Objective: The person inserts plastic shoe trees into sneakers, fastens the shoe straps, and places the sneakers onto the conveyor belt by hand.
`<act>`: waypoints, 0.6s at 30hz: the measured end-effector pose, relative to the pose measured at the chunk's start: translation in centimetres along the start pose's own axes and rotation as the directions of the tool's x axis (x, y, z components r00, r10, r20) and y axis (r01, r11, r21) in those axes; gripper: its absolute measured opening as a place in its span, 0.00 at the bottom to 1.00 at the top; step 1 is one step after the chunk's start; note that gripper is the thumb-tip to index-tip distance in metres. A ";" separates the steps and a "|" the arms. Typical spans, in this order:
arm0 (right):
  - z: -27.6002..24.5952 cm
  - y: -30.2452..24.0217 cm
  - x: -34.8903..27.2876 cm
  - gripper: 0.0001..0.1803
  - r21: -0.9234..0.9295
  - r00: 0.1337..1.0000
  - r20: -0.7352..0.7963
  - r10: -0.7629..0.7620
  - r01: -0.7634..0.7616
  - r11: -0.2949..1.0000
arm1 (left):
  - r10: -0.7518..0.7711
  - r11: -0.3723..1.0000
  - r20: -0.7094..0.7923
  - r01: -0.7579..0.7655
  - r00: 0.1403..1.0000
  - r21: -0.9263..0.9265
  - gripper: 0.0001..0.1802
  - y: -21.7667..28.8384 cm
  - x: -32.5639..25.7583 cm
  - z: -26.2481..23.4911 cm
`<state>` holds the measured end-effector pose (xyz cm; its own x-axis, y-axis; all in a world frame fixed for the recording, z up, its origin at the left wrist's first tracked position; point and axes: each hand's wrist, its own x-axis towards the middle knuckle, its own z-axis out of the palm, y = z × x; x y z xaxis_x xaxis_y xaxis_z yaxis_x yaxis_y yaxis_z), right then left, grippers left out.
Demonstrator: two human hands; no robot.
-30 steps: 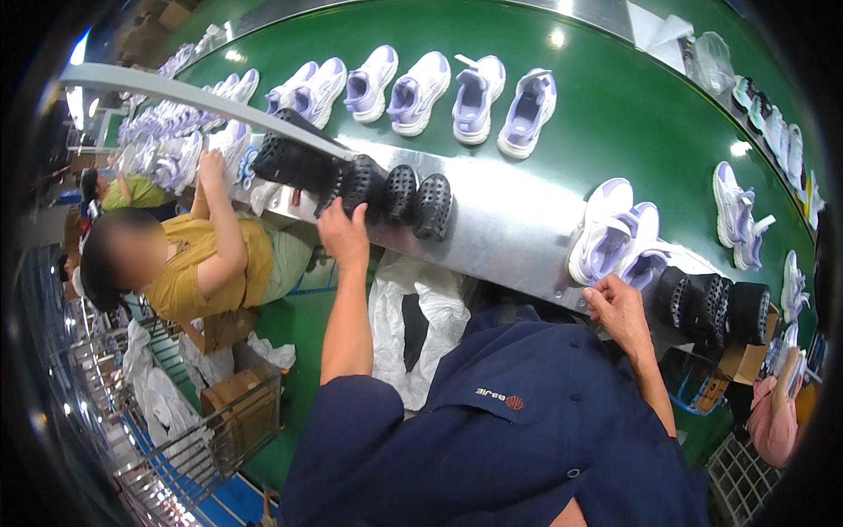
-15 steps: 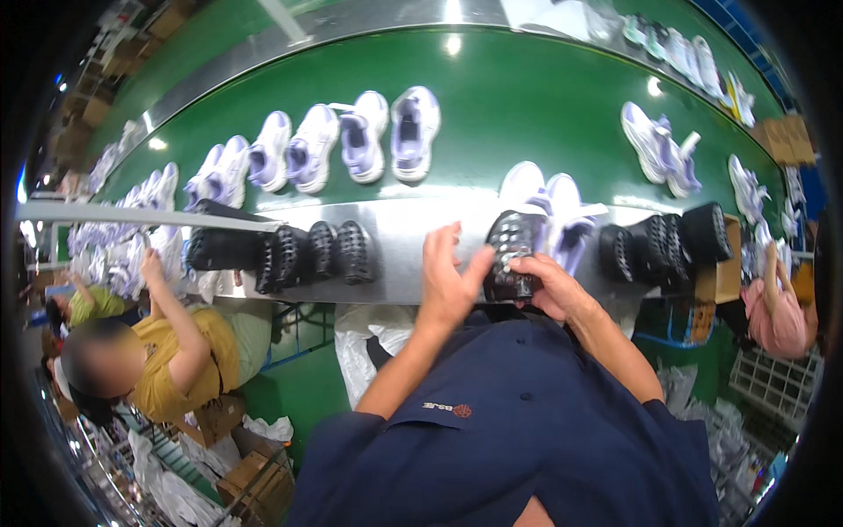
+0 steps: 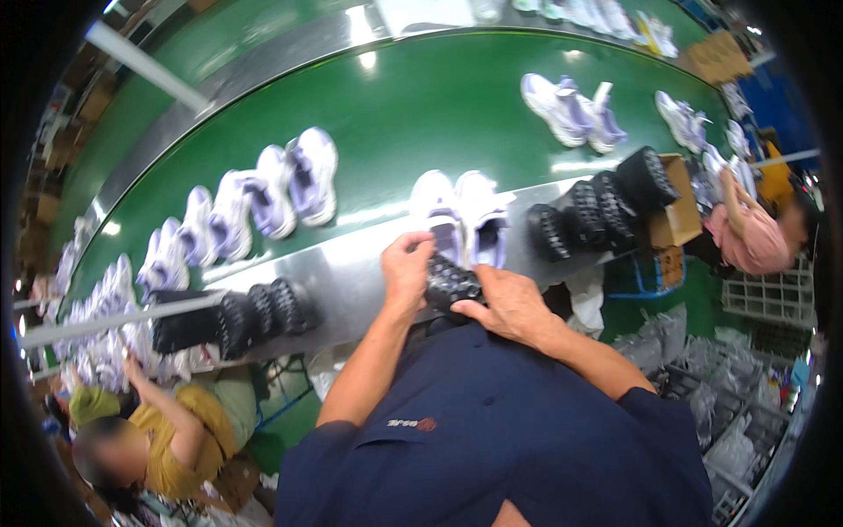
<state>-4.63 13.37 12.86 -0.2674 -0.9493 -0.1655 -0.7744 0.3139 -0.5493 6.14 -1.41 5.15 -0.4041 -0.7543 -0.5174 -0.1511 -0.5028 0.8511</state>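
Observation:
In front of my chest I hold a black studded piece (image 3: 454, 285), tilted, its knobbly face up. My right hand (image 3: 514, 306) wraps its right side, the thumb along the lower edge. At the piece's upper left end the fingers of my left hand (image 3: 407, 270) are pinched together, their tips partly hidden. Just beyond my hands stand a white-and-lilac sneaker (image 3: 435, 195) on the left and its companion (image 3: 479, 197) on the right, toes pointing away. Both openings face me.
Black studded pieces stand in a left group (image 3: 263, 312) and a right group (image 3: 588, 211) on the metal ledge (image 3: 351, 272). Sneakers line the green belt (image 3: 421, 97). A carton (image 3: 674, 200) sits at right. People work at lower left (image 3: 189, 422) and right (image 3: 746, 228).
My left hand has gone from open, fingers apart, to pinching at the piece's end. The black piece has tilted over and my right hand has shifted around it. The view has swung, tilting the ledge.

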 end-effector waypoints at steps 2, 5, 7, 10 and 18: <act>-0.1 -0.1 0.6 0.30 0.017 1.000 0.001 -0.031 0.031 0.999 | 0.100 0.994 0.024 -0.101 0.995 0.037 0.08 -0.2 0.8 -0.2; -1.5 -0.4 0.6 0.27 0.004 0.983 0.163 0.084 -0.086 0.996 | 0.007 0.995 0.065 -0.013 0.998 0.096 0.08 -0.3 0.1 -0.1; -1.4 -0.1 0.5 0.24 0.010 0.985 0.142 0.102 -0.105 0.994 | 0.317 0.860 0.063 -0.314 0.947 0.403 0.11 -2.1 0.7 -0.9; -1.7 1.5 1.2 0.21 -0.032 0.977 0.112 0.182 -0.180 0.983 | 0.704 0.334 0.178 -0.542 0.688 0.771 0.25 1.7 0.7 -0.6; 4.0 1.7 6.4 0.15 -0.197 0.981 -0.012 0.193 -0.191 0.962 | 0.510 0.352 0.522 -0.719 0.684 0.599 0.20 0.0 8.3 0.3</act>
<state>-5.42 7.74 7.60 -0.4185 -0.8706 -0.2587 -0.8064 0.4873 -0.3351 2.57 -7.50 0.86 -0.8241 -0.5521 0.1268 -0.3029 0.6187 0.7249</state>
